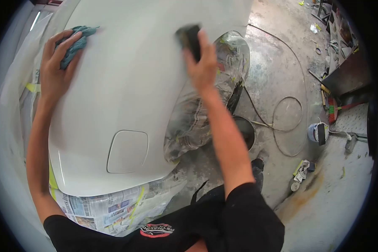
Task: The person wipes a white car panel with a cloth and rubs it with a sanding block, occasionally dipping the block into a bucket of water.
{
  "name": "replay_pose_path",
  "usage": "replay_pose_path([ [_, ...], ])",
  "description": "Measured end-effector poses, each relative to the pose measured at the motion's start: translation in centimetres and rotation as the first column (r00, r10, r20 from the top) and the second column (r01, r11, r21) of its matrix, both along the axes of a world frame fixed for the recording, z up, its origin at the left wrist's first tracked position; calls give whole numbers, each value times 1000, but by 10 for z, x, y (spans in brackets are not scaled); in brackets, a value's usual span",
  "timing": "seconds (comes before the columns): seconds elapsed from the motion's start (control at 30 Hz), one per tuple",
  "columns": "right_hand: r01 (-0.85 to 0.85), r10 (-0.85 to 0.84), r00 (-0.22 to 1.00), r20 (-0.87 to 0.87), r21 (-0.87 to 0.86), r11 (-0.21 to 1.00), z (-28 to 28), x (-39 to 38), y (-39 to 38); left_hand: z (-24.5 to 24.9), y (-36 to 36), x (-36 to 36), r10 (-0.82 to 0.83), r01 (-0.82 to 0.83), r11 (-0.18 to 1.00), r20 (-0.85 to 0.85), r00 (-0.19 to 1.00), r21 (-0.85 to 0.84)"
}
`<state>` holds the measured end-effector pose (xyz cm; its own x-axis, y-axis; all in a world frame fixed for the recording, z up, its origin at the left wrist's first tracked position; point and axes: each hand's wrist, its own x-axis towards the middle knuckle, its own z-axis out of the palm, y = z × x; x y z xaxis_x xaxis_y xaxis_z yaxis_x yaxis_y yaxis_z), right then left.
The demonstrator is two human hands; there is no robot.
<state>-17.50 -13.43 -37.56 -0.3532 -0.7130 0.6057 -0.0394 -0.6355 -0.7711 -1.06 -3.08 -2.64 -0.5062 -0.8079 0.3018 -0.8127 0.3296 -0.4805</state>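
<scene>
A pale grey-white car body panel point(117, 88) with a rounded-square fuel door point(128, 152) stretches out in front of me. At its upper left, my left hand point(55, 69) is closed round a crumpled blue-green cloth point(73, 51), resting on the panel. Toward the panel's right side, my right hand point(204, 69) grips a dark sanding block point(190, 41). Motion blurs that hand and block, and the block's underside is hidden against the panel.
Newspaper and plastic film mask the wheel area point(191, 122) and the newspaper-covered part point(109, 208) below the panel. A dark bucket point(248, 131) stands by my right forearm. A hose point(300, 56) loops over the floor. Farther right are a small white bucket point(314, 133) and a broom point(332, 111).
</scene>
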Motion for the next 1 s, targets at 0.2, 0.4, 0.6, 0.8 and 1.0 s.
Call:
replay_pose_path([
  [0.2,41,-48,999,11,346,937,10,-15,-52,4,4,2,-16,16,1000,20,1000,15],
  [0.4,-16,20,997,-74,49,999,6,8,34,2,5,3,39,-39,999,8,999,29],
  [0.6,55,-39,998,-52,356,933,43,-20,-75,5,3,-1,-23,23,1000,24,999,14],
  [0.8,-78,71,991,-109,-62,995,44,28,109,6,4,2,-6,4,1000,60,998,23],
  [1.0,65,-39,994,-106,253,965,65,-19,-81,6,4,1,1,-2,1000,44,999,21],
])
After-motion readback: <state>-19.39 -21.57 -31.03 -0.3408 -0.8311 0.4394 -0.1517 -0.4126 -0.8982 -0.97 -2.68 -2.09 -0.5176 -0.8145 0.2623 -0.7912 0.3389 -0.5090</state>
